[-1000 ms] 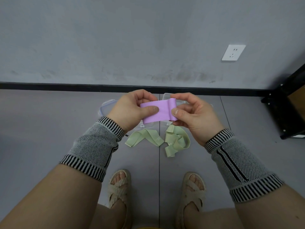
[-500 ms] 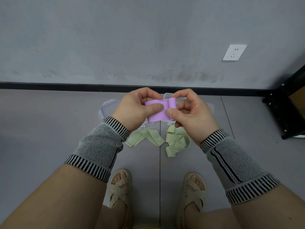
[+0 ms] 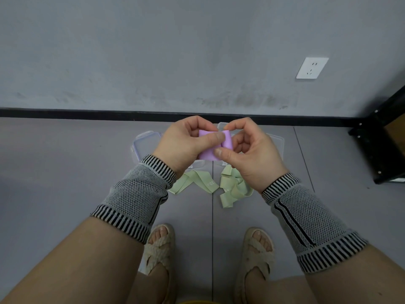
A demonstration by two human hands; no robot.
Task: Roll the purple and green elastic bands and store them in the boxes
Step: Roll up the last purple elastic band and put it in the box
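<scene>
A purple elastic band (image 3: 209, 153) is held in the air between both hands, its right end curled into a small roll. My left hand (image 3: 186, 143) pinches the flat part with thumb on top. My right hand (image 3: 252, 154) pinches the rolled end between thumb and fingers. Two green elastic bands lie loose on the floor below: one (image 3: 195, 182) under my left wrist, another (image 3: 232, 189) crumpled under my right wrist. Clear plastic boxes sit on the floor behind the hands, one (image 3: 145, 143) at the left and one (image 3: 276, 142) mostly hidden at the right.
A grey wall with a black skirting strip (image 3: 87, 113) stands just beyond the boxes, with a white socket (image 3: 312, 68) on it. A black frame of furniture (image 3: 379, 145) stands at the right. My sandalled feet (image 3: 160, 246) are on the grey floor below.
The hands have drawn closer together and the visible flat part of the purple band has grown shorter as its right end rolled up further.
</scene>
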